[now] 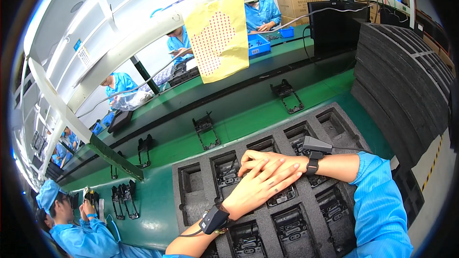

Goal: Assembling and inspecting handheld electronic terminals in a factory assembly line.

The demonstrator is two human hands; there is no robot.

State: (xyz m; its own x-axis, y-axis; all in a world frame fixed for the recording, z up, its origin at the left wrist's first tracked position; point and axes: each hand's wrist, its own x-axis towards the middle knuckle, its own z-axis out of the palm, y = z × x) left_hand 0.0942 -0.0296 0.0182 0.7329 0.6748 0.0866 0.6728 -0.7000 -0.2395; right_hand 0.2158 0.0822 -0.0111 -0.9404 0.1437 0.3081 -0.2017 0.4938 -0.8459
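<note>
Pausing, it seems: no part is being visibly gripped or fitted, so the step in hand reads as a rest over the tray. For any pick, unstacking of the hands is being called for first. Clock is centred on the hands, 12 up the view.

Largest first. Loose frames and tray are being carried by the green bench [158, 186]. At 2, a tall stack of dark foam trays [382, 67] is being seen beyond the work.

The pocketed foam tray [207, 177] is being spanned by both hands. The left hand [260, 184] is being rested across the right hand [275, 156]: left fingers long, slightly apart, clamped on nothing. Right grip can't be told; its underside is being hidden.

At 12, far side, a blue bin [258, 48] is being shown; contents too small to tell. Black open frames [289, 96] are being seen on the bench at 12, 10 and 9.

Black device parts [294, 231] are being held in tray pockets at 4, 5, between 6 and 7, 9, 12 and 1, some partly covered. At 2 and 8–9, only pocket foam is being shown.

Small wrist units are being worn: black [213, 220] left, grey [318, 144] right.
</note>
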